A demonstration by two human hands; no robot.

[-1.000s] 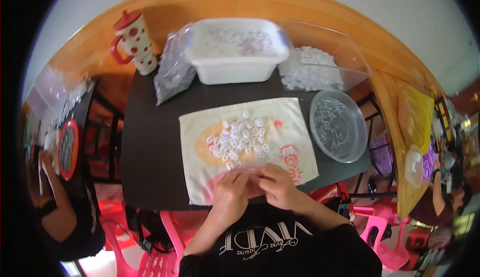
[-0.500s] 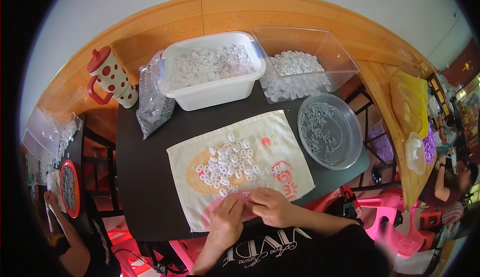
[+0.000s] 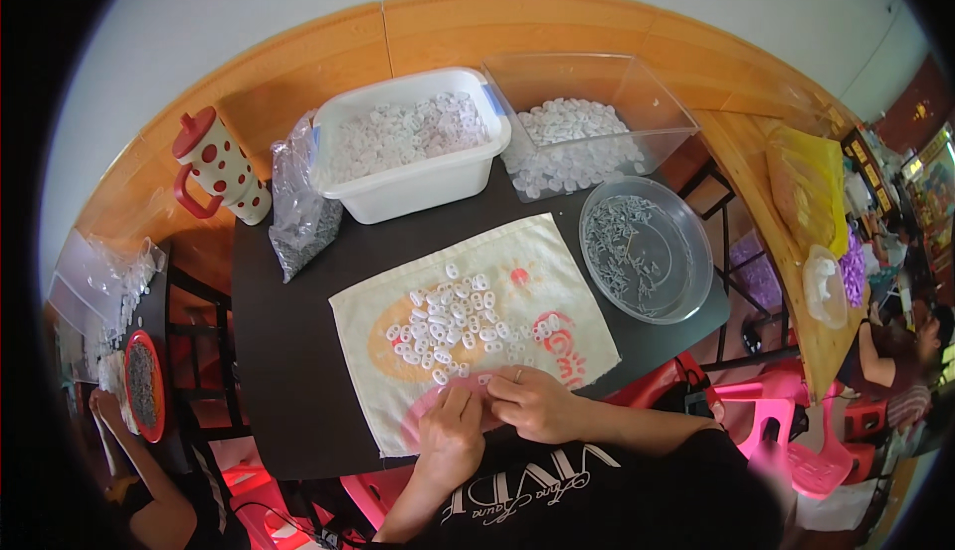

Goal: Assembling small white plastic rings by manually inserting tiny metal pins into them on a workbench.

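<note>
My left hand (image 3: pixel 451 438) and my right hand (image 3: pixel 534 406) meet at the near edge of a cream cloth (image 3: pixel 582 296) with a printed design. Both have their fingers pinched together; whatever lies between the fingertips is hidden or too small to name. A ring shows on the right hand. Just beyond the fingers, small white oval plastic pieces (image 3: pixel 453 319) with holes lie in a loose heap. To the right of the cloth, a clear round basin (image 3: pixel 686 296) holds thin grey metal pieces (image 3: pixel 617 252), screw-like in shape.
Along the back of the dark table (image 3: pixel 284 371) stand a spotted tumbler (image 3: pixel 221 167), a plastic bag (image 3: pixel 298 217) of grey bits, a white tub (image 3: pixel 413 192) and a clear box (image 3: pixel 652 142), both with white pieces. Another person's arms (image 3: pixel 129 446) are at the left; another person sits far right.
The view has shifted slightly, so the table things sit a little further left. My hands stay together at the cloth's near edge, fingers still pinched.
</note>
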